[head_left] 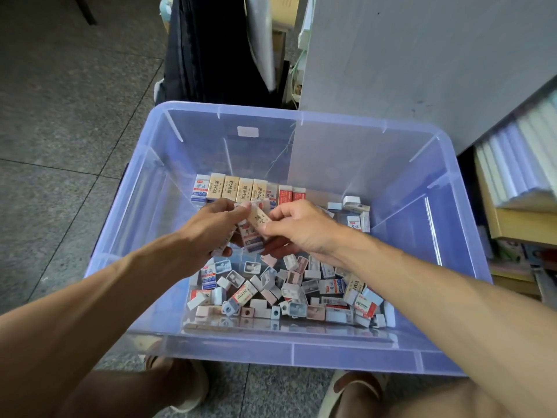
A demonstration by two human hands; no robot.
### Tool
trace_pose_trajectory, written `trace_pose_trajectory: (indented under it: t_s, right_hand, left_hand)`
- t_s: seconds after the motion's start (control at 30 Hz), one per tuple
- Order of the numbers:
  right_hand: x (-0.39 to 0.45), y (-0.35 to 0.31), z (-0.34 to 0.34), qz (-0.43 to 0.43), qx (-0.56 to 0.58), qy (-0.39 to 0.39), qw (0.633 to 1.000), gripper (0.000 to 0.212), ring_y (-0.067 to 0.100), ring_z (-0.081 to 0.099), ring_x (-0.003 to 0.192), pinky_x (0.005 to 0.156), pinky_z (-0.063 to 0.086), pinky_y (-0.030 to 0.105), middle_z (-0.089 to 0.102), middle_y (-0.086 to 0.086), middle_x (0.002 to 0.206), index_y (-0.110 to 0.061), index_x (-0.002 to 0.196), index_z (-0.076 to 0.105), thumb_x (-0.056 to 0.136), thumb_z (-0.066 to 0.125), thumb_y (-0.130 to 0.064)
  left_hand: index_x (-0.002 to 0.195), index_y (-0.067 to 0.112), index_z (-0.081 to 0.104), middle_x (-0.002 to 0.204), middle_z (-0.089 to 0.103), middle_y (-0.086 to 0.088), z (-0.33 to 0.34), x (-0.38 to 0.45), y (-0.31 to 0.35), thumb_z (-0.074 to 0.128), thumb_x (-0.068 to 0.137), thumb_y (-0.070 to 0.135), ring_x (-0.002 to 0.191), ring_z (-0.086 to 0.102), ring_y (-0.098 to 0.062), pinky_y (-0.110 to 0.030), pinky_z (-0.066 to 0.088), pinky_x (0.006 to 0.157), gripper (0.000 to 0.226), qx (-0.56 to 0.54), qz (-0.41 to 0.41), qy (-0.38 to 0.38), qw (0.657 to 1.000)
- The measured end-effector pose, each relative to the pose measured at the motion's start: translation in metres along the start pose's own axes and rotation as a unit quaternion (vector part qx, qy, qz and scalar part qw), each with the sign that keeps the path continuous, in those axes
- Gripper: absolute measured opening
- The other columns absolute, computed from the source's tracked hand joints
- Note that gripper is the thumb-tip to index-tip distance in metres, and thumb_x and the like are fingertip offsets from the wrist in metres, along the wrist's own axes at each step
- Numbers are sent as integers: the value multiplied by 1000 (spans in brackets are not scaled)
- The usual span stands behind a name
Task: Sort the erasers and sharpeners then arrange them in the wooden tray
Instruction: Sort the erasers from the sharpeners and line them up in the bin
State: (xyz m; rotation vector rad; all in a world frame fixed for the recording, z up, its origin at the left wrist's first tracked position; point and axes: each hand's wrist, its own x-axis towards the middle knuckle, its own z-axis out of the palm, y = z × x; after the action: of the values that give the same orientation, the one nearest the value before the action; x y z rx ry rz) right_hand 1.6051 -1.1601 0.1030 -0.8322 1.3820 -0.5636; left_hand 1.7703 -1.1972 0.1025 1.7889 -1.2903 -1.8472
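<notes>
Both hands are inside a clear blue plastic bin (pixel 301 354). My left hand (pixel 211 227) grips a small stack of boxed erasers (pixel 251 239). My right hand (pixel 298 224) pinches a beige boxed eraser (pixel 259 217) lying on top of that stack. A neat row of boxed erasers (pixel 241 190) stands along the bin's far side. Below the hands lies a loose pile of small pastel sharpeners and erasers (pixel 286 291). No wooden tray shows in this view.
The bin sits on a grey tiled floor (pixel 60 131). A grey cabinet (pixel 422 70) stands behind it, and shelves of books (pixel 518 176) are at the right. Dark fabric (pixel 205 46) hangs at the back. My sandalled feet (pixel 180 384) are below the bin.
</notes>
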Motion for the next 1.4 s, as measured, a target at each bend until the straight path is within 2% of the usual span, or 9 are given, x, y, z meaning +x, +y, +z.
trace_pose_trajectory:
  t_s: [0.17, 0.37, 0.43, 0.7, 0.83, 0.97, 1.1, 1.27, 1.4]
  right_hand:
    - [7, 1, -13, 36, 116, -4, 993, 15, 20, 72, 74, 67, 58, 31, 75, 13, 90, -2, 113, 60, 98, 58, -5]
    - [40, 5, -30, 55, -25, 250, 966, 20, 13, 59, 67, 57, 52, 23, 68, 4, 88, -11, 110, 71, 92, 70, -20]
    - [51, 3, -30, 52, -39, 283, 957, 19, 13, 58, 60, 57, 54, 23, 66, 2, 81, -13, 107, 72, 91, 72, -23]
    - [83, -1, -16, -7, -281, 275, 919, 19, 16, 70, 75, 68, 58, 28, 74, -2, 88, -18, 88, 75, 84, 79, -36]
    - [77, 1, -17, -17, -315, 270, 910, 23, 16, 69, 76, 71, 62, 34, 72, -4, 88, -20, 72, 68, 91, 71, -33]
    - [36, -3, -20, -54, -166, 163, 971, 14, 18, 70, 87, 75, 62, 33, 71, 1, 98, -18, 88, 68, 94, 59, -10]
    - [11, 4, -23, -22, -90, 40, 995, 18, 26, 74, 91, 78, 62, 41, 75, 7, 101, -18, 99, 69, 85, 73, -7]
    - [6, 7, -30, 10, 6, 19, 1000, 3, 17, 66, 59, 61, 55, 29, 70, 8, 71, -6, 93, 67, 91, 68, -4]
    - [19, 7, -53, 22, 24, 117, 993, 5, 8, 54, 44, 44, 45, 21, 63, 7, 61, -3, 84, 70, 85, 72, 2]
  left_hand:
    - [89, 10, 60, 80, 67, -9, -3, 5, 0, 58, 98, 21, 64, 56, -14, -26, 41, 53, 14, 9, 16, 29, 999]
    - [92, 14, 66, 85, 69, -8, -9, 5, -2, 59, 97, 22, 63, 56, -13, -25, 44, 53, 12, 101, 11, 64, 993]
    - [94, 16, 66, 86, 69, -8, -9, 5, -1, 59, 98, 23, 64, 56, -12, -24, 44, 53, 11, 104, 16, 63, 992]
    - [94, 17, 67, 82, 69, -2, -9, 7, 1, 58, 98, 24, 66, 56, -12, -21, 43, 50, 12, 103, 29, 64, 992]
    - [90, 16, 67, 82, 70, -1, -8, 5, 3, 57, 99, 25, 68, 57, -12, -22, 42, 51, 15, 91, 29, 58, 994]
    - [92, 14, 66, 81, 70, -1, -5, 4, 4, 56, 99, 25, 68, 58, -11, -22, 44, 55, 17, 90, 32, 38, 995]
    - [94, 12, 66, 80, 69, 1, -1, 0, 5, 56, 98, 23, 62, 57, -6, -21, 45, 55, 15, 83, 59, -29, 994]
    - [88, 9, 65, 71, 64, 0, 11, 3, 3, 64, 93, 21, 63, 55, -12, -25, 44, 54, 14, 97, 64, -51, 992]
    - [90, 11, 69, 75, 63, -4, 9, 6, 1, 65, 93, 20, 63, 55, -12, -24, 44, 52, 10, 142, 56, -32, 988]
